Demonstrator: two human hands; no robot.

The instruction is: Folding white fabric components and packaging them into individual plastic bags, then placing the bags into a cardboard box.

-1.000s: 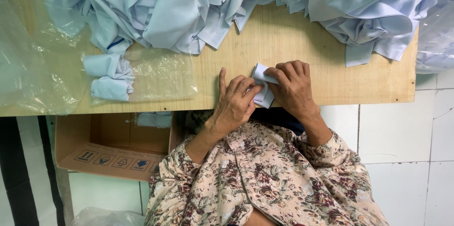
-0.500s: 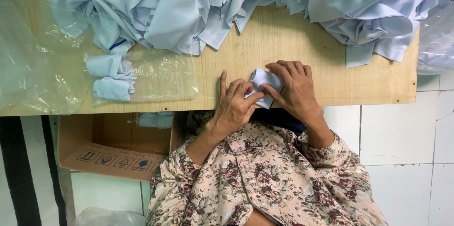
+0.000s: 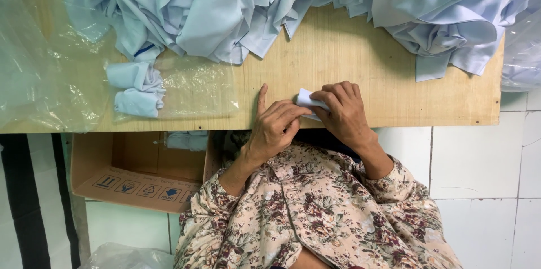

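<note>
- At near table edge, centre: small pale-blue fabric piece (image 3: 309, 100) pinched between both hands, lying on wooden tabletop (image 3: 349, 60).
- Right hand (image 3: 344, 114) curled over piece from right side, fingers closed down on it; most of cloth hidden beneath.
- Left hand (image 3: 276, 125) just beside, thumb and fingertips pressed on piece's left edge, forefinger stretched out flat on wood, pointing away from body.
- Visible corner of piece poking out up and left of right knuckles; long axis probably running left–right along table edge, though too covered to tell for sure.
- Both hands touching piece; right covering more of it.
- Further back: big heap of light-blue garments (image 3: 270, 4) spread across far side, well apart from hands.
- Left of hands: clear plastic bag (image 3: 191, 91) with folded blue pieces (image 3: 135, 89) partly inside.
- Below table: open cardboard box (image 3: 141, 167), white tiled floor (image 3: 484, 184), floral sleeves (image 3: 315, 212) in foreground.
</note>
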